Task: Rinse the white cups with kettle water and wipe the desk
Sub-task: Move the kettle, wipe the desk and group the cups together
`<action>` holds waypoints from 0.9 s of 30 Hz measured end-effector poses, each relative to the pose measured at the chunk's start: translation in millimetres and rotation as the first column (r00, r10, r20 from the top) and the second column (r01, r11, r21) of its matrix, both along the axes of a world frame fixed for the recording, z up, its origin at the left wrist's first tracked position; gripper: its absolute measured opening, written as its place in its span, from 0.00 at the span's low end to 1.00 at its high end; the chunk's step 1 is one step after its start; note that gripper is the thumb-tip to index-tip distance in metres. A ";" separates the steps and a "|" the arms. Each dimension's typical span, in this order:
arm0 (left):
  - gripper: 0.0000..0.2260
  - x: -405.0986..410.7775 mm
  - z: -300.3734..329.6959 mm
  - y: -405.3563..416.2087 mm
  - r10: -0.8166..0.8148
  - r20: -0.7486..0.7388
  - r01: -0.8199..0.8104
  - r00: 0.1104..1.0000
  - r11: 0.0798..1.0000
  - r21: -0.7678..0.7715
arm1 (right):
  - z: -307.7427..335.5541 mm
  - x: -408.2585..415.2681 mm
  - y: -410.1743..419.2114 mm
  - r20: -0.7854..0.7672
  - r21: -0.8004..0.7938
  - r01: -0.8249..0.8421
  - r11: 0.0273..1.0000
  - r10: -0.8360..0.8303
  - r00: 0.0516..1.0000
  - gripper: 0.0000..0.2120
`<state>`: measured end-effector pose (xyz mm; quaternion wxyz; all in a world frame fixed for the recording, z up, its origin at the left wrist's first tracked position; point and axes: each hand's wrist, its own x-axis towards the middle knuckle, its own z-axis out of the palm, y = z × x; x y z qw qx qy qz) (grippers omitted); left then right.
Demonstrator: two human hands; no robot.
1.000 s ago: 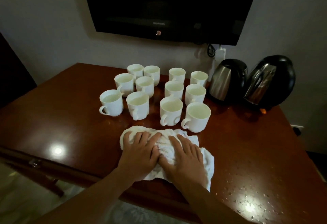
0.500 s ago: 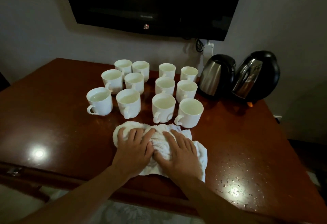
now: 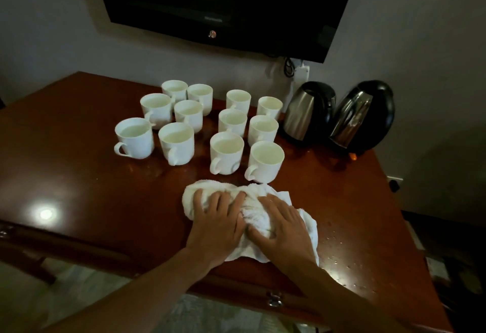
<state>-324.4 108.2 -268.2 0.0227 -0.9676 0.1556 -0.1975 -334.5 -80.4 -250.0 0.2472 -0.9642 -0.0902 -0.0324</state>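
Observation:
Several white cups [image 3: 226, 155] stand in two clusters on the dark red wooden desk [image 3: 79, 174], and they look filled with water. Just in front of them lies a crumpled white towel [image 3: 252, 201]. My left hand [image 3: 217, 223] and my right hand [image 3: 282, 230] both press flat on the towel, fingers spread and pointing toward the cups. Two black and steel kettles [image 3: 307, 113] [image 3: 365, 118] stand at the back right of the desk.
A black TV [image 3: 223, 3] hangs on the wall above the desk, with a wall socket and cable [image 3: 299, 72] beside it. Water droplets [image 3: 339, 256] speckle the desk right of the towel. A drawer handle [image 3: 274, 301] sits on the front edge.
Both hands and the towel stay in front of the cups. The view has swung left, so the whole desk scene sits further right in the picture.

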 end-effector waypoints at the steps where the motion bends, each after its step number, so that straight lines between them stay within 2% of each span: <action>1: 0.26 -2.6 -0.4 -8.4 -0.006 0.002 0.006 1.000 1.000 -0.011 | 1.0 -3.1 -7.5 0.007 0.006 0.008 1.000 -0.008 1.000 0.38; 7: 0.24 -11.6 2.0 -65.4 -0.037 -0.030 0.034 0.999 0.995 -0.090 | 4.2 -19.9 -60.4 0.023 -0.028 0.070 0.997 -0.070 0.997 0.38; 13: 0.22 -11.7 2.4 -60.3 -0.090 0.000 0.088 0.996 0.974 -0.208 | 0.8 -19.7 -56.2 0.072 -0.069 0.104 0.992 -0.099 0.992 0.35; 19: 0.21 -19.8 10.7 -54.8 -0.125 -0.090 0.081 0.988 0.920 -0.384 | -2.0 -22.1 -52.1 0.160 -0.040 0.073 0.997 -0.066 0.985 0.38; 22: 0.20 -20.2 9.5 -45.4 -0.111 -0.063 0.078 0.992 0.918 -0.388 | -1.8 -20.4 -48.1 0.100 -0.066 0.060 0.996 -0.054 0.994 0.38; 27: 0.21 -17.4 0.7 -45.6 -0.087 -0.002 0.081 0.996 0.936 -0.342 | 1.7 -25.3 -39.2 0.098 -0.094 0.121 0.988 -0.111 0.989 0.37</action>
